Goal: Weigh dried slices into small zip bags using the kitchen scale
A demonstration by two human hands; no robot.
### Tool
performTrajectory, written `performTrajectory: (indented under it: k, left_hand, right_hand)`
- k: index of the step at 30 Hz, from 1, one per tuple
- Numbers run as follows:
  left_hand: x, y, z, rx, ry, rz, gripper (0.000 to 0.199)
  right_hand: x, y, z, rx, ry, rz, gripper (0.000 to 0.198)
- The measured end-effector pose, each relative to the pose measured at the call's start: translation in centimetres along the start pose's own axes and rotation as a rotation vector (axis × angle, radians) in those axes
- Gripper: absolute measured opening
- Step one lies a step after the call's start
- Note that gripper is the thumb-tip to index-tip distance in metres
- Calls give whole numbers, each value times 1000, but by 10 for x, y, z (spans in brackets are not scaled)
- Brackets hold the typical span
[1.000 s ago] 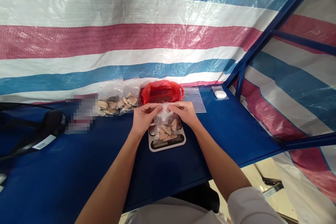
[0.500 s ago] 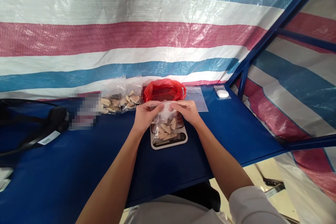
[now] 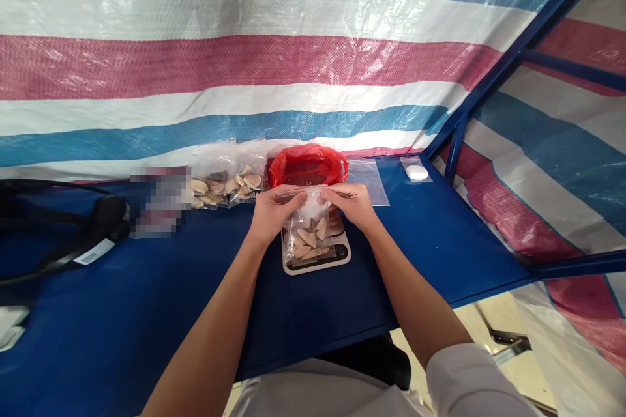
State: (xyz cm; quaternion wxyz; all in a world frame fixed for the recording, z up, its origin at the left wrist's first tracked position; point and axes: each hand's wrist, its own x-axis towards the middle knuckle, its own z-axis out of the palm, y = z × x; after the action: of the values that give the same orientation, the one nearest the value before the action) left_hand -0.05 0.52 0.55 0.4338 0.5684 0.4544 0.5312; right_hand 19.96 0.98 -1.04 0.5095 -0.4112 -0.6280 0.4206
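Left hand (image 3: 272, 214) and right hand (image 3: 354, 203) both have their grip pinched on a clear bag (image 3: 306, 218) (pale slices (image 3: 307, 237) inside), a red bag (image 3: 280, 167) on the far side.

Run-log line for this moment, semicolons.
left hand: pinches clear bag, top edge; right hand: pinches same edge; tan slices: inside bag; scale: partly behind bag

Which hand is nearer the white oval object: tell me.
Right. The right hand is left of the white oval object, pinching a clear bag; the left hand is farther left.
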Motion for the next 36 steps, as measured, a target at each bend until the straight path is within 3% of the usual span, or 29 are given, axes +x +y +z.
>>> performTrajectory:
  k: [5,18,25,36]
  left_hand:
    - [-1,0,1,9,-11,-19,40]
    - [-1,-1,2,29,-28,24,35]
    - [-2,-2,3,58,-18,56,26]
    - [0,-3,-1,39,-13,-33,32]
  right_hand:
    - [-2,-3,3,-63,-8,-73,30]
    - [-1,-2,7,-88,31,-84,27]
    - [0,3,9,-25,64,-42,24]
    - [2,5,11,-3,69,9,24]
